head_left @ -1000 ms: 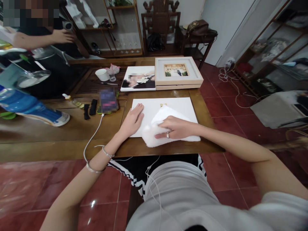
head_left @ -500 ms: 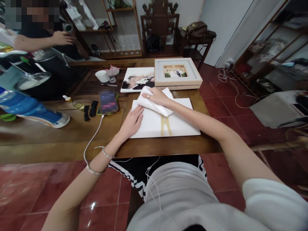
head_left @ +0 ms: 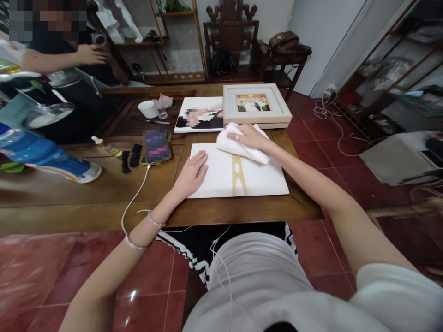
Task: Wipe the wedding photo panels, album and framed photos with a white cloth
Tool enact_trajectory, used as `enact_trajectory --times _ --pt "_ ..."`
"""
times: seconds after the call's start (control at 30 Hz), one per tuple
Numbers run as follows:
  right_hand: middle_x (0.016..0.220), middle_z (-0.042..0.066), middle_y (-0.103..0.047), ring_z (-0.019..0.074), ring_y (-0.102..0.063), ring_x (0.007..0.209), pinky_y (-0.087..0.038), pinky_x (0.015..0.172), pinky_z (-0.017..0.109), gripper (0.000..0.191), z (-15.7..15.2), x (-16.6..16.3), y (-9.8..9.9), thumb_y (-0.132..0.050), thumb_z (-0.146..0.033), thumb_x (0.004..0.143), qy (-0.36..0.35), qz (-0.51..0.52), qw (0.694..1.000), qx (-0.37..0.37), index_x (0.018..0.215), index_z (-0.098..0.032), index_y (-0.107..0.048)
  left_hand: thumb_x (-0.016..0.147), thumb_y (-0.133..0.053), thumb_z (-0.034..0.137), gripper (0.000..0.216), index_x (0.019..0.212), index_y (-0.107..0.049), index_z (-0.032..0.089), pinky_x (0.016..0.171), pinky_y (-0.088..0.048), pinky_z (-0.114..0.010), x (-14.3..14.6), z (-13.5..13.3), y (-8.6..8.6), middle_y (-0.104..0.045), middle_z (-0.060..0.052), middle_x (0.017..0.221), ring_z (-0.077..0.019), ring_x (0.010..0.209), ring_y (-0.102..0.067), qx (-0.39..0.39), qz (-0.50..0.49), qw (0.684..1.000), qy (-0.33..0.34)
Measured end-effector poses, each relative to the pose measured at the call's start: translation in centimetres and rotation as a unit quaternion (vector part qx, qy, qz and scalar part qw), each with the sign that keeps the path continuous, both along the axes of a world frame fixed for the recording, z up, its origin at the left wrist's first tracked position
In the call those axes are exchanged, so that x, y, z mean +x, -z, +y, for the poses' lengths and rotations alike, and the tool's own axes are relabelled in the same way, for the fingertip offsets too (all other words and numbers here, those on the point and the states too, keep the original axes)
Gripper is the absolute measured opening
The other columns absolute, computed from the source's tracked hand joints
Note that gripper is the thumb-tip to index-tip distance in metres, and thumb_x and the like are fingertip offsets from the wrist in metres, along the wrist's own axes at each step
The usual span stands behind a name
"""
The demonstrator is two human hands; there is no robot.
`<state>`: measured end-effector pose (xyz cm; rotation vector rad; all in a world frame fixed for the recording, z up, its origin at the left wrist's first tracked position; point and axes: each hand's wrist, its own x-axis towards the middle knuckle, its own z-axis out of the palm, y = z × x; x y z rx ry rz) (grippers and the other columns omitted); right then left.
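A white board (head_left: 214, 180) lies flat on the wooden table in front of me, with a tan A-shaped stand piece (head_left: 238, 174) on its surface. My left hand (head_left: 194, 173) rests flat on the board's left side, fingers stretched out. Under my right hand (head_left: 252, 137) is a folded white cloth (head_left: 228, 138), gripped and pressed at the board's far right part. The cloth overlaps the board's far edge. Just behind the board are a white-edged photo panel (head_left: 199, 114) and a light wood picture frame (head_left: 285, 121) with a photo inside.
To the left lie a phone (head_left: 155, 146) on a white charging cable, two black strips (head_left: 134, 156), a small dropper bottle (head_left: 110, 148) and a big blue bottle (head_left: 44, 154). A white cup (head_left: 147, 109) stands farther back. Another person's hand (head_left: 92, 54) shows at upper left.
My right hand has slid the cloth to the right across the board, uncovering more of the tan A-shaped piece. My left hand stays in place.
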<state>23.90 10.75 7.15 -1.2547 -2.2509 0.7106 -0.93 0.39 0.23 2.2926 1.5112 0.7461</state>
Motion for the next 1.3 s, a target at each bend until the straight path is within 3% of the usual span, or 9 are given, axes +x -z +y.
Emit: enact_trajectory --times 0.17,0.3,0.4,0.57,0.7,0.9,1.03,1.17,1.3 --pt "0.076 0.004 -0.061 0.0207 -0.052 0.073 -0.04 0.071 0.034 0.036 -1.0 8.0 1.1 -0.056 -0.052 0.084 0.108 0.036 0.993 -0.015 0.068 -0.02 -0.055 0.098 -0.039 0.035 0.049 0.138 -0.055 0.013 0.12 -0.026 -0.056 0.0 0.0 0.0 -0.048 -0.018 0.152 -0.0292 0.146 -0.038 0.002 -0.002 1.0 0.0" --pt "0.073 0.003 -0.058 0.02 -0.052 0.071 -0.038 0.067 0.033 0.036 -3.9 10.1 1.1 -0.056 -0.051 0.082 0.134 0.029 0.991 -0.008 0.065 -0.02 -0.053 0.098 -0.04 0.036 0.048 0.137 -0.055 0.015 0.12 -0.027 -0.057 0.0 0.0 -0.1 -0.047 -0.017 0.152 -0.0289 0.146 -0.038 0.0 0.0 1.0 -0.002" --pt "0.072 0.002 -0.058 0.0193 -0.052 0.07 -0.038 0.066 0.033 0.038 -7.7 9.4 0.2 -0.056 -0.053 0.085 0.054 -0.002 0.997 -0.046 0.067 -0.02 -0.054 0.098 -0.04 0.036 0.048 0.137 -0.055 0.013 0.12 -0.026 -0.056 0.1 -0.1 -0.2 -0.047 -0.018 0.152 -0.0293 0.146 -0.038 -0.001 0.0 1.0 -0.003" --pt "0.06 -0.002 -0.046 0.0145 -0.041 0.058 -0.034 0.059 0.032 0.044 -12.2 8.1 -1.9 -0.057 -0.05 0.088 -0.134 -0.068 0.981 -0.123 0.057 -0.024 -0.039 0.098 -0.039 0.036 0.047 0.137 -0.056 0.015 0.12 -0.027 -0.057 0.1 -0.1 -0.2 -0.049 -0.017 0.151 -0.0289 0.146 -0.038 0.005 -0.001 1.0 -0.006" --pt "0.063 -0.001 -0.051 0.0152 -0.046 0.06 -0.036 0.061 0.032 0.041 -10.2 8.0 -1.9 -0.056 -0.052 0.087 -0.128 -0.065 0.981 -0.128 0.06 -0.023 -0.045 0.098 -0.039 0.035 0.047 0.137 -0.056 0.015 0.12 -0.026 -0.057 0.1 -0.1 -0.2 -0.048 -0.017 0.152 -0.0294 0.146 -0.038 0.001 0.0 1.0 -0.005" --pt "0.072 0.002 -0.061 0.019 -0.053 0.07 -0.04 0.069 0.032 0.045 -2.6 7.3 -0.2 -0.057 -0.061 0.081 0.019 -0.018 0.999 -0.047 0.065 -0.02 -0.056 0.098 -0.039 0.035 0.048 0.137 -0.056 0.013 0.119 -0.027 -0.057 0.1 -0.2 -0.3 -0.048 -0.018 0.151 -0.0296 0.146 -0.038 0.005 0.0 1.0 -0.004" --pt "0.079 0.005 -0.065 0.0219 -0.054 0.076 -0.043 0.075 0.036 0.044 0.3 6.5 0.5 -0.059 -0.062 0.081 0.101 0.012 0.995 -0.023 0.072 -0.018 -0.06 0.098 -0.039 0.035 0.047 0.136 -0.057 0.015 0.119 -0.028 -0.057 0.0 -0.1 -0.2 -0.049 -0.016 0.151 -0.0289 0.146 -0.039 0.008 -0.001 1.0 -0.004" --pt "0.082 0.006 -0.066 0.023 -0.055 0.078 -0.044 0.076 0.037 0.039 -0.7 6.6 0.8 -0.06 -0.057 0.082 0.124 0.042 0.991 -0.035 0.071 -0.019 -0.058 0.097 -0.039 0.035 0.046 0.136 -0.057 0.016 0.119 -0.028 -0.057 0.1 -0.1 -0.1 -0.05 -0.016 0.151 -0.0288 0.145 -0.039 0.011 -0.001 1.0 -0.004" --pt "0.08 0.005 -0.065 0.0216 -0.056 0.075 -0.042 0.073 0.034 0.035 -5.7 7.2 0.4 -0.059 -0.052 0.084 0.081 0.031 0.994 -0.074 0.07 -0.019 -0.059 0.098 -0.039 0.035 0.047 0.137 -0.056 0.015 0.12 -0.027 -0.056 0.1 -0.1 -0.2 -0.049 -0.016 0.151 -0.029 0.146 -0.038 0.005 -0.001 1.0 -0.003"
